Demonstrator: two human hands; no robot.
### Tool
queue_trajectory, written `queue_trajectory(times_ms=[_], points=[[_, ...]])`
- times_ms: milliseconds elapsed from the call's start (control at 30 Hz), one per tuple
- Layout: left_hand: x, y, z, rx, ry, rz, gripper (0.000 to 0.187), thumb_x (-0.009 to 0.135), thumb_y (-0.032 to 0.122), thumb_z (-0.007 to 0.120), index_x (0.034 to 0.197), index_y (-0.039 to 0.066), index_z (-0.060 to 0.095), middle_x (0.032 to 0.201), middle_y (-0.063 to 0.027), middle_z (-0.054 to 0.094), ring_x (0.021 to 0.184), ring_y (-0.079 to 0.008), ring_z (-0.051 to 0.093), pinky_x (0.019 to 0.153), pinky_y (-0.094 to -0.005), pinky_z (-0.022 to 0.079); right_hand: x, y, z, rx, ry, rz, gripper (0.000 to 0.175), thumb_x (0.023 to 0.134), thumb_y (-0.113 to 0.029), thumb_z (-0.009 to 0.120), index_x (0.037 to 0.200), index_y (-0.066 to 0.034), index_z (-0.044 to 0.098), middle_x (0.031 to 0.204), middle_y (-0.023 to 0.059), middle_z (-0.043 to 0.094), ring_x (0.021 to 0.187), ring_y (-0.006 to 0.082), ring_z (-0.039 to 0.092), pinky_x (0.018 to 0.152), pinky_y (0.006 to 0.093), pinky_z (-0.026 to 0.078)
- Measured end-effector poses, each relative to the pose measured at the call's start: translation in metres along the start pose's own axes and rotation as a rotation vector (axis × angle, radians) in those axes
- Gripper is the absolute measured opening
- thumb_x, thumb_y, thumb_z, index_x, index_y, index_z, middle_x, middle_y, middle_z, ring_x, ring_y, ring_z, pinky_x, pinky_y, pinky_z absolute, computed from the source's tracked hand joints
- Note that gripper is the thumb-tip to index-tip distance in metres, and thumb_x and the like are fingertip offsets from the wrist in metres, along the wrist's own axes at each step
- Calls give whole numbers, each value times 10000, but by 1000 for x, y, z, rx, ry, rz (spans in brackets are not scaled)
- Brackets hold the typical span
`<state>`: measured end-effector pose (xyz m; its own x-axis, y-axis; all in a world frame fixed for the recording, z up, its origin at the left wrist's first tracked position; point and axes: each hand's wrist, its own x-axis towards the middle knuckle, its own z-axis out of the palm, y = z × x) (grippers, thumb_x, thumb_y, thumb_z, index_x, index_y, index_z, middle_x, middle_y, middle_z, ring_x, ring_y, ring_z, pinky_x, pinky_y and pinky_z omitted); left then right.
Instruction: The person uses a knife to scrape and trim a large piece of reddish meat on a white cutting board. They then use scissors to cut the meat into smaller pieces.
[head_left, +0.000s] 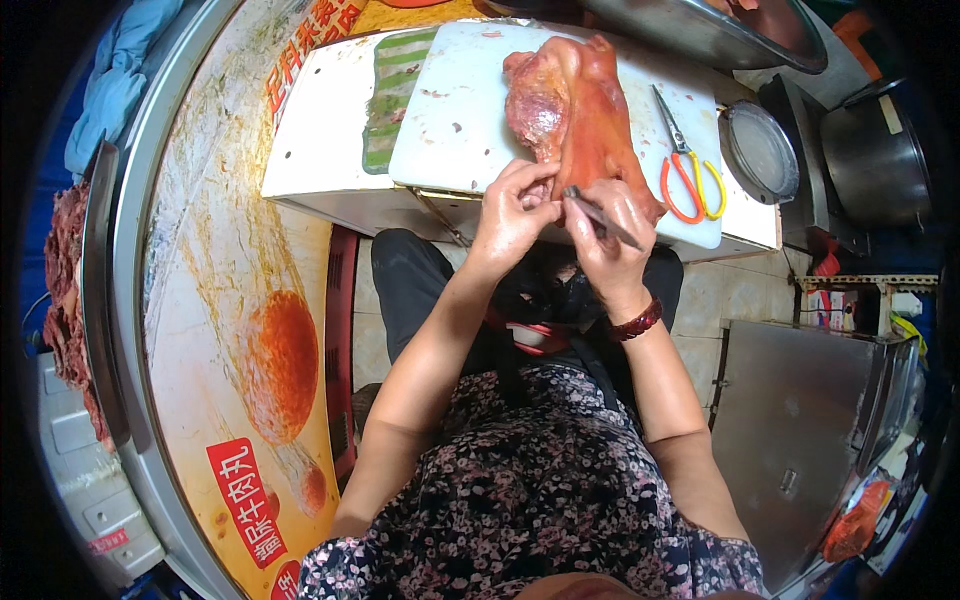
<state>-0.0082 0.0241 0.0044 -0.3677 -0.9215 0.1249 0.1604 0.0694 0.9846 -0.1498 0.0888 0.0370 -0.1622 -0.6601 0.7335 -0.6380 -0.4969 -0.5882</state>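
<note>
A large reddish-orange piece of skin-on meat (592, 112) lies on a white cutting board (450, 127), its lower end at the board's near edge. My left hand (517, 214) is at the meat's lower left edge, thumb and fingers pinched on it. In my right hand (611, 236) is a slim metal tool (604, 217), probably tweezers, its blunt end close to my left fingertips. The exact contact point is partly hidden by my fingers. Scissors (680, 150) with orange and yellow handles lie on the board to the right, blades partly apart.
Left of the board is a green striped cloth or mat (401, 97). A round, clear-looking container (761, 154) stands at the right, before a large metal pot (874, 154). A big metal basin (712, 30) sits beyond the board. Far left, raw meat (67, 277) hangs beside a metal edge.
</note>
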Motion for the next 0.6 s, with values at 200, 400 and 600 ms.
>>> queue_trajectory(times_ms=[200,400,600], points=[[1,-4,-2,-58,-26,8,494,772,-145,744,1255,-58,684,1039,-23,552,902,-96,550,825,-226,482,4,2,4,-112,-5,-73,171,828,57,751,936,14,626,838,164,621,741,351,645,660,409,525],[0,-2,-3,11,-44,7,515,775,-148,748,1278,-61,674,1037,-22,536,912,-94,540,830,-223,479,3,-1,-5,-54,-51,-57,184,825,66,760,946,14,631,840,160,626,739,356,649,653,416,530],[0,0,0,-100,-33,-30,534,763,-156,741,1284,-61,674,1042,-25,530,907,-104,535,838,-227,471,5,5,-3,-98,-79,-107,206,805,95,754,952,19,631,862,173,627,767,368,653,666,427,529]])
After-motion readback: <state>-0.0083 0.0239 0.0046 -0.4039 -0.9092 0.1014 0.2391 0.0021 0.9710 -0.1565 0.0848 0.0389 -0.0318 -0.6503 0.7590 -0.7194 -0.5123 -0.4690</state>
